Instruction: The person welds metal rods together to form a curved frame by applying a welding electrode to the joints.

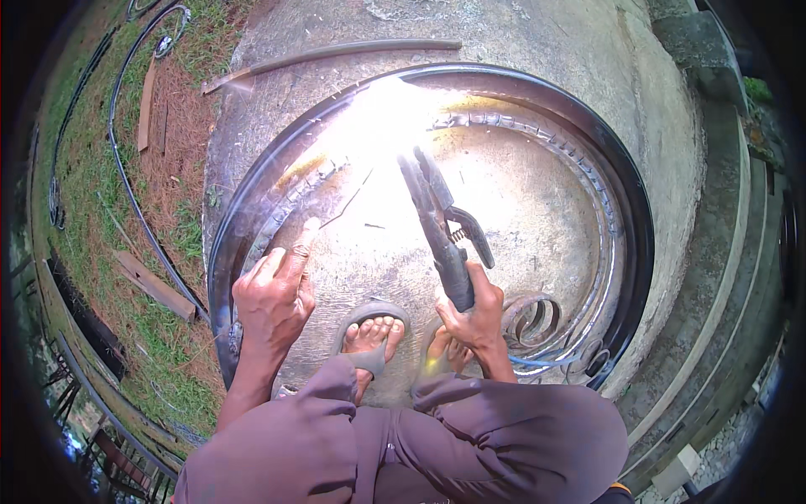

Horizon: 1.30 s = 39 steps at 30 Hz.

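Observation:
My right hand [477,312] is wrapped round the dark handle of a welding electrode holder [437,223], its lever and spring showing on the right side. The jaws point away from me into a white glare [388,113], which hides the electrode and the spot being welded. That glare lies over the far inner edge of a large dark metal ring [617,151], flat on the ground around my feet. My left hand [275,292] is beside the ring's left inner edge, index finger stretched out, other fingers bent. Beyond that fingertip is a thin dark rod [348,197]; it does not look gripped.
My sandalled feet [369,336] are inside the ring. A coiled metal strip [533,319] and a blue cable [537,363] sit near its right front. A curved bar [336,52] lies beyond it. Left are grass, boards [155,286] and a long cable [113,126]; right, a concrete step [714,277].

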Available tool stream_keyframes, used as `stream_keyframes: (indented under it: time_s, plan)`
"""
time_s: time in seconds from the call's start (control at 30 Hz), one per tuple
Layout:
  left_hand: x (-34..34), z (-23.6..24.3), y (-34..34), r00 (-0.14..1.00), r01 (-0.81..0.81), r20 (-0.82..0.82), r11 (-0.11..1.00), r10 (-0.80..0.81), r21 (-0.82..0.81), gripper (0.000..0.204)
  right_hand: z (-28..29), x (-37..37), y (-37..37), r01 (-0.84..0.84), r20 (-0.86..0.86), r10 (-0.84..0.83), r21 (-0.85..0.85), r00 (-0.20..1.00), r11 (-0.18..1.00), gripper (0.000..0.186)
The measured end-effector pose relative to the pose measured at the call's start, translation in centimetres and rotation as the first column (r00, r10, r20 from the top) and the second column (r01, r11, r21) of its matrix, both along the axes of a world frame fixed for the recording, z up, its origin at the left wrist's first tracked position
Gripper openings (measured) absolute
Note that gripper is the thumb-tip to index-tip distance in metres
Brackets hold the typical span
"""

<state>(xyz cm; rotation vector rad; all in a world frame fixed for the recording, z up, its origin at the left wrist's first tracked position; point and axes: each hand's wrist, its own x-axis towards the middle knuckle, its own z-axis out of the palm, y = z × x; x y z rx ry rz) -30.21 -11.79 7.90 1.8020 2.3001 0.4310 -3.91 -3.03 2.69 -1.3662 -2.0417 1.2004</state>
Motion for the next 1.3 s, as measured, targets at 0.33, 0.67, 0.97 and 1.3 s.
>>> stream_keyframes:
  time_s: [0.33,0.67,0.97,1.3]
  plan:
    - [-0.4,-1.2,-1.5,1.0,0.006,-0.029,1.0,-0.006,0.001,0.059,0.0,-0.3,-0.2,-0.001,0.043,0.002,-0.031,0.999,1.0,0.041]
    - [-1.1,-2.0,-1.7,1.0,0.029,-0.005,0.997,-0.028,0.076,0.058,0.1,-0.5,-0.2,-0.03,0.063,0.032,-0.023,0.998,0.999,0.046]
    - [-0.5,-1.0,-1.4,0.999,-0.011,0.035,1.0,0.012,-0.03,0.056,0.1,-0.8,0.0,-0.048,0.025,0.05,-0.065,0.998,0.997,0.045]
    - [0.0,-1.6,-1.1,0.996,-0.09,-0.013,0.995,0.091,0.041,0.056,-0.1,-0.4,0.1,-0.056,0.035,0.059,-0.068,0.998,0.996,0.046]
